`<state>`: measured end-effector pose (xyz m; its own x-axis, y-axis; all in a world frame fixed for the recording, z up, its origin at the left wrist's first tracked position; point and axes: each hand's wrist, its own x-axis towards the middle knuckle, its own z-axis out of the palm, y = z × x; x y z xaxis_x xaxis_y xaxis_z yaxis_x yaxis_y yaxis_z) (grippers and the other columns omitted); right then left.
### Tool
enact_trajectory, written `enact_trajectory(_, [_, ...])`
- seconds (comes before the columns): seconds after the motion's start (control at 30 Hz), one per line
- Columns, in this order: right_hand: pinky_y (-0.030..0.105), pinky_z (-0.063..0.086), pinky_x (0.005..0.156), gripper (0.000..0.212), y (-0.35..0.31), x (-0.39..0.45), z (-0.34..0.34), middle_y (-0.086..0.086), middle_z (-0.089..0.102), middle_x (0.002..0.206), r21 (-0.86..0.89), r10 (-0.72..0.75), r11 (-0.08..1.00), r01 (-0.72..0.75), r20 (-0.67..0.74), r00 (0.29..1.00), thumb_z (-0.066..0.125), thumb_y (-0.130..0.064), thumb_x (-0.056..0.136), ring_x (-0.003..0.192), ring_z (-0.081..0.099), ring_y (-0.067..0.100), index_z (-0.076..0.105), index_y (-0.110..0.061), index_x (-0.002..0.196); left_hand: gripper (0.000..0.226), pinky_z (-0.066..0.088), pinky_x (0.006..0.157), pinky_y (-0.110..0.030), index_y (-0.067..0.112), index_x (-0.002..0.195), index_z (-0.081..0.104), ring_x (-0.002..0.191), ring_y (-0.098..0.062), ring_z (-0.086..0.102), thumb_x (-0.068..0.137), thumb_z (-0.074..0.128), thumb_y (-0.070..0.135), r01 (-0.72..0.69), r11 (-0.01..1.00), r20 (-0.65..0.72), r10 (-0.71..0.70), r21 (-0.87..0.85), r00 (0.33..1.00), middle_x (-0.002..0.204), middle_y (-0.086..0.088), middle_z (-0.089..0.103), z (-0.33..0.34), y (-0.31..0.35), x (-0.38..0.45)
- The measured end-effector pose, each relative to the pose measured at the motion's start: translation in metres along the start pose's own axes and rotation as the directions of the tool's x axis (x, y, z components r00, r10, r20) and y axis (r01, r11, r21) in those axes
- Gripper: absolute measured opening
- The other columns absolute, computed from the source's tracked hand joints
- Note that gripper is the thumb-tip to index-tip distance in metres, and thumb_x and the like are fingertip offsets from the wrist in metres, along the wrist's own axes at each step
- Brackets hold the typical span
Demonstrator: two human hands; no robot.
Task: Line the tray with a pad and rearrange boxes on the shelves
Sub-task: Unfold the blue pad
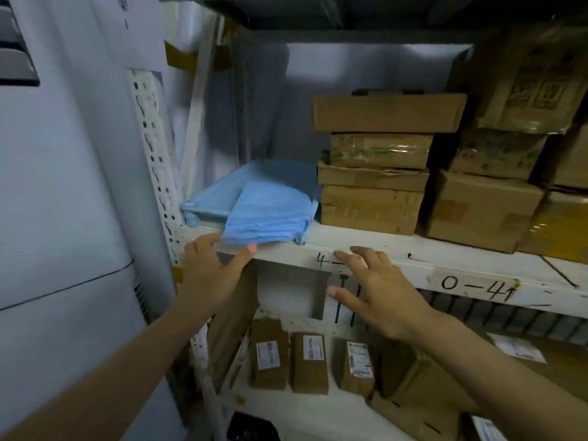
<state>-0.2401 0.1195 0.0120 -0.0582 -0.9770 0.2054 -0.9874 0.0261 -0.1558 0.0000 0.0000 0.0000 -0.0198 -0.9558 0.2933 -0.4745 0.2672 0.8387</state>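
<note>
Pad (270,214) sticks out of the blue tray (206,198) right above the open, empty left hand (211,272), while the open, empty right hand (378,291) is farther away.

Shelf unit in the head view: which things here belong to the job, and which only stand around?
Belong to the job:
blue tray
blue pad
stacked boxes
small labelled boxes
left hand
right hand

Only standing around:
white appliance
paper sheet
</note>
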Motion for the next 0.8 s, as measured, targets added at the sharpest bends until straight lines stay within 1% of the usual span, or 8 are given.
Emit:
enact_trajectory(0.1, [0.037, 0.04, 0.111, 0.067, -0.002, 0.012, 0.011, -0.002, 0.036, 0.152, 0.137, 0.031, 0.99, -0.035, 0.027, 0.999, 0.042, -0.063, 0.094, 0.137, 0.037, 0.017, 0.035, -0.029, 0.151, 0.051, 0.049, 0.071, -0.016, 0.008, 0.121, 0.064, 0.095, -0.017, 0.064, 0.091, 0.063, 0.049, 0.25, 0.888, 0.179, -0.193, -0.386, 0.965, 0.099, -0.001, 0.066, 0.001, 0.01, 0.011])
enact_trajectory(0.2, [0.032, 0.047, 0.101, 0.062, -0.009, 0.025, 0.016, -0.001, 0.044, 0.145, 0.298, 0.077, 0.951, -0.081, 0.025, 0.997, 0.048, -0.06, 0.094, 0.126, 0.048, 0.015, 0.045, -0.026, 0.145, 0.058, 0.055, 0.09, -0.041, 0.01, 0.12, 0.055, 0.106, -0.029, 0.065, 0.086, 0.064, 0.057, 0.56, 0.61, 0.423, -0.371, -0.56, 0.827, 0.114, -0.013, 0.066, -0.001, 0.022, 0.022])
enact_trajectory(0.27, [0.031, 0.048, 0.098, 0.06, -0.015, 0.034, 0.013, 0.001, 0.046, 0.145, 0.394, 0.092, 0.916, -0.081, -0.01, 0.996, 0.051, -0.056, 0.094, 0.122, 0.052, 0.016, 0.044, -0.025, 0.145, 0.041, 0.056, 0.088, -0.045, 0.011, 0.112, 0.057, 0.105, -0.031, 0.067, 0.089, 0.068, 0.043, 0.603, 0.481, 0.471, -0.377, -0.637, 0.798, 0.116, -0.017, 0.066, 0.003, 0.021, 0.034])
enact_trajectory(0.33, [0.037, 0.049, 0.1, 0.066, -0.021, 0.041, 0.008, 0.001, 0.041, 0.149, 0.474, 0.11, 0.877, -0.08, -0.037, 0.993, 0.054, -0.056, 0.093, 0.125, 0.05, 0.017, 0.036, -0.027, 0.15, 0.023, 0.058, 0.077, -0.039, 0.009, 0.11, 0.058, 0.103, -0.031, 0.067, 0.092, 0.068, 0.021, 0.589, 0.428, 0.449, -0.387, -0.686, 0.805, 0.124, -0.02, 0.064, 0.005, 0.023, 0.04])
enact_trajectory(0.47, [0.043, 0.046, 0.106, 0.081, -0.027, 0.052, -0.004, -0.007, 0.033, 0.149, 0.59, 0.138, 0.807, -0.018, -0.158, 0.978, 0.059, -0.063, 0.085, 0.133, 0.041, 0.014, 0.026, -0.032, 0.152, 0.035, 0.058, 0.082, -0.037, 0.006, 0.127, 0.055, 0.107, -0.03, 0.066, 0.093, 0.064, 0.004, 0.506, 0.498, 0.398, -0.314, -0.704, 0.862, 0.125, -0.016, 0.064, 0.011, 0.023, 0.038])
enact_trajectory(0.57, [0.038, 0.043, 0.106, 0.089, -0.03, 0.057, -0.011, -0.019, 0.029, 0.138, 0.566, 0.111, 0.824, 0.023, -0.202, 0.973, 0.058, -0.074, 0.075, 0.131, 0.032, 0.006, 0.029, -0.036, 0.151, 0.023, 0.057, 0.088, -0.037, 0.012, 0.114, 0.066, 0.105, -0.025, 0.07, 0.092, 0.063, 0.004, 0.349, 0.695, 0.374, -0.123, -0.629, 0.919, 0.119, -0.01, 0.071, 0.009, 0.032, 0.018])
enact_trajectory(0.67, [0.03, 0.032, 0.104, 0.09, -0.037, 0.058, -0.01, -0.013, 0.033, 0.144, 0.471, 0.011, 0.88, 0.067, -0.161, 0.987, 0.057, -0.077, 0.073, 0.131, 0.026, 0.004, 0.035, -0.036, 0.149, 0.025, 0.054, 0.097, -0.042, 0.016, 0.108, 0.07, 0.105, -0.022, 0.071, 0.09, 0.063, 0.0, 0.197, 0.789, 0.383, 0.052, -0.582, 0.922, 0.112, -0.006, 0.075, 0.007, 0.041, 0.004])
enact_trajectory(0.8, [0.03, 0.039, 0.104, 0.086, -0.046, 0.052, -0.011, -0.015, 0.045, 0.143, 0.654, 0.01, 0.755, 0.043, -0.077, 0.997, 0.06, -0.077, 0.071, 0.128, 0.042, 0.004, 0.042, -0.037, 0.145, 0.032, 0.048, 0.103, -0.053, 0.016, 0.114, 0.071, 0.111, -0.028, 0.067, 0.086, 0.062, 0.029, 0.167, 0.768, 0.415, 0.138, -0.618, 0.899, 0.115, -0.009, 0.074, 0.005, 0.048, -0.003])
